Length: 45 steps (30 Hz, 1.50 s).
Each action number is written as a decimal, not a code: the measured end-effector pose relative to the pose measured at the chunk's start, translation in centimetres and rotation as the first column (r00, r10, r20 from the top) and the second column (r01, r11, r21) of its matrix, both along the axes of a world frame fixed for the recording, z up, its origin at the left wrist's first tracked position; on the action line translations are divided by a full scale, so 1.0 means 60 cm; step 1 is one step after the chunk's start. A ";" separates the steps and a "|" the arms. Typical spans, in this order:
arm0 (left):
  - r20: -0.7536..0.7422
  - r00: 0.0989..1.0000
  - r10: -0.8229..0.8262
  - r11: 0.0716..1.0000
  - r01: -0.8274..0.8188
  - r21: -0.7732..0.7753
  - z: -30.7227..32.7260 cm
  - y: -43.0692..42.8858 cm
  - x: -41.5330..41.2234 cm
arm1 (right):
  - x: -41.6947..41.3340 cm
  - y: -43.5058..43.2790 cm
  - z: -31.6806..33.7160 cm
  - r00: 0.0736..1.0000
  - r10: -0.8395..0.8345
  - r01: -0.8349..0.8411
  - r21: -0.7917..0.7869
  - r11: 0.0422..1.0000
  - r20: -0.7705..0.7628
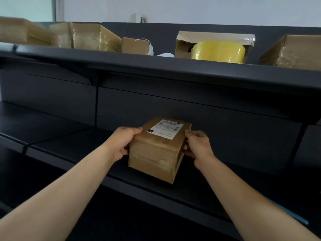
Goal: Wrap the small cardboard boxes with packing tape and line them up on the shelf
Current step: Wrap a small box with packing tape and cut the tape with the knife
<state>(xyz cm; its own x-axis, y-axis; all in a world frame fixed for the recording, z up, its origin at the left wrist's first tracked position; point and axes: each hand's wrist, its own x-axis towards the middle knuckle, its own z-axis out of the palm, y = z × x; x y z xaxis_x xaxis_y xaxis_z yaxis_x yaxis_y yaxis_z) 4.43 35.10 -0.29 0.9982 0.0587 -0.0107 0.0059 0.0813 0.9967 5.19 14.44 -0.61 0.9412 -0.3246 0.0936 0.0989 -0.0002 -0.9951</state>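
A small cardboard box (156,153) with a white shipping label on top and glossy tape around it rests on the dark middle shelf (69,146), near its front edge. My left hand (121,141) grips the box's left side, thumb at the top corner. My right hand (198,145) holds its right side, fingers curled on the top edge. Both arms reach forward from below.
The upper shelf (156,63) carries several taped cardboard boxes, a small box (135,45) and a torn open carton holding a big yellow tape roll (218,51). The shelf's dark back panel stands just behind the held box. A lower shelf edge runs beneath my arms.
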 end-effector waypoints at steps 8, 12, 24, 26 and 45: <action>0.016 0.993 0.119 0.992 -0.118 -0.047 0.009 0.131 -0.024 | -0.007 0.140 0.019 0.992 0.122 -0.122 0.002 0.992 0.032; 0.024 0.988 0.152 0.987 -0.151 -0.046 0.011 0.218 -0.027 | -0.005 0.231 0.025 0.987 0.149 -0.150 0.018 0.988 0.053; 0.026 0.985 0.171 0.985 -0.172 0.016 0.034 0.453 -0.012 | 0.010 0.473 0.039 0.971 0.236 -0.237 0.029 0.971 0.036; 0.021 0.985 0.169 0.985 -0.170 0.012 0.033 0.477 -0.004 | 0.017 0.497 0.036 0.968 0.249 -0.250 0.029 0.968 0.032; 0.033 0.967 0.254 0.966 -0.252 -0.047 0.007 0.617 0.154 | 0.215 0.637 0.013 0.959 0.284 -0.284 -0.006 0.959 0.016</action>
<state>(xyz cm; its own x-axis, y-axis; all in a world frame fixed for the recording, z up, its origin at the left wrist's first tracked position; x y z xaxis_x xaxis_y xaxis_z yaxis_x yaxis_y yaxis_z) 13.68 72.10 0.13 0.9506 0.3100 0.0192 -0.0581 0.1170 0.9914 18.07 52.66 0.18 0.9929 -0.0438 0.1102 0.1114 0.0266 -0.9934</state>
